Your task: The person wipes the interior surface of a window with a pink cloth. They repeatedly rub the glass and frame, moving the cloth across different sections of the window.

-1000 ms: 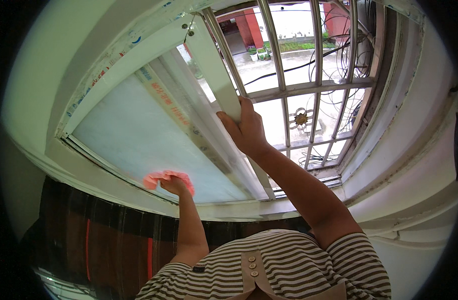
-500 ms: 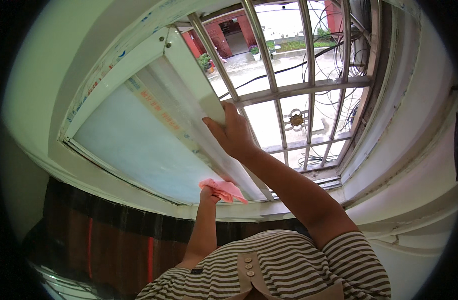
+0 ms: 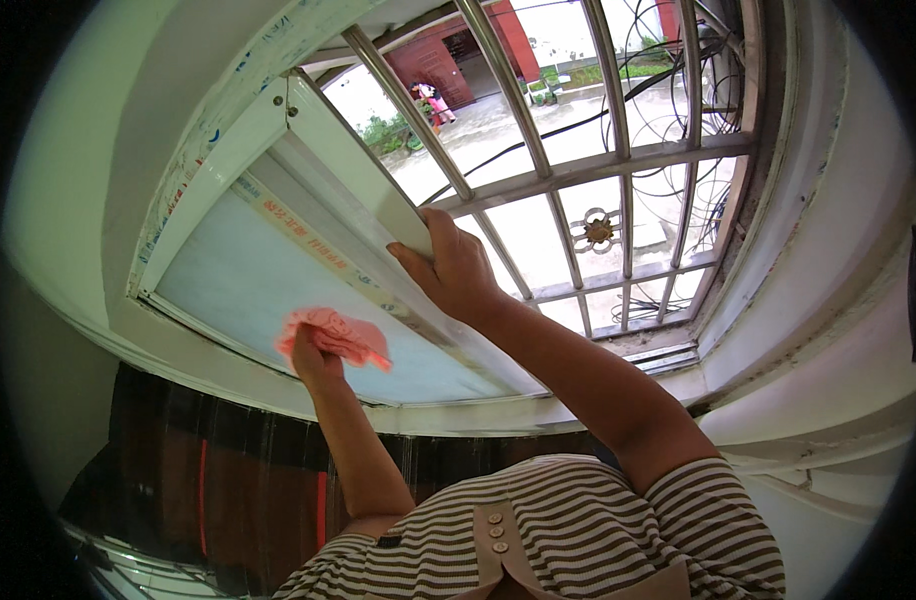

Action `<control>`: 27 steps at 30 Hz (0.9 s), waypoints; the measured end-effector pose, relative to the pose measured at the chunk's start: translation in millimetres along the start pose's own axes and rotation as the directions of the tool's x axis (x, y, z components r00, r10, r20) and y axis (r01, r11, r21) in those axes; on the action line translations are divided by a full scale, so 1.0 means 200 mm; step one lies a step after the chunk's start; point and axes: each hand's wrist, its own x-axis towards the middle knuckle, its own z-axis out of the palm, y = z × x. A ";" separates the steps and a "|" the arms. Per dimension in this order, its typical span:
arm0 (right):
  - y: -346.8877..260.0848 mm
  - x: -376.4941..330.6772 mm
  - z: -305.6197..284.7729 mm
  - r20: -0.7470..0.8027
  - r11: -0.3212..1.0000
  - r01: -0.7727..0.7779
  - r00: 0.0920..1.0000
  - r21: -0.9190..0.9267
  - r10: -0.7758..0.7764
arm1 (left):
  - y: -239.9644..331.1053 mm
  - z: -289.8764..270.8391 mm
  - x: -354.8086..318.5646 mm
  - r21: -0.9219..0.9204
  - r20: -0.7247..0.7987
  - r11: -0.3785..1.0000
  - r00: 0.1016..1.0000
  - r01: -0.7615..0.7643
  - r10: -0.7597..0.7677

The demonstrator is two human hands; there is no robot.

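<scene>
My left hand (image 3: 316,362) is closed on a pink cloth (image 3: 346,336), bunched up with its loose edge hanging to the right. The cloth lies over the lower part of a pale, frosted window pane (image 3: 223,262); whether it presses on the glass I cannot tell. My right hand (image 3: 460,272) grips the white upright edge of the window sash (image 3: 353,165), thumb on the near face and fingers round the outer side. A strip of tape with orange print (image 3: 303,235) runs down the sash beside the pane.
Metal window bars (image 3: 578,170) with a flower ornament (image 3: 598,232) fill the opening on the right. Coiled black cables (image 3: 693,190) hang outside them. A window track (image 3: 668,358) runs along the sill. Below left stands a dark brown panelled surface (image 3: 163,480) with red stripes.
My left hand has moved left and up across the pane with the pink cloth. The right hand keeps its grip on the sash edge; the view has shifted slightly.
</scene>
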 end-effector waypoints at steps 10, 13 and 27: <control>-0.04 0.01 -0.01 0.058 0.996 -0.085 0.995 0.034 0.083 | -0.14 0.61 -0.06 0.918 0.257 -0.067 0.456 -0.392 0.852; -0.03 0.01 -0.01 0.037 0.998 -0.058 0.998 -0.001 0.058 | -0.18 0.63 -0.10 0.867 0.228 0.076 0.528 -0.493 0.818; -0.01 0.00 0.00 0.008 0.999 -0.045 0.999 0.023 0.045 | -0.42 0.64 -0.38 0.817 0.259 0.364 0.847 -0.448 0.464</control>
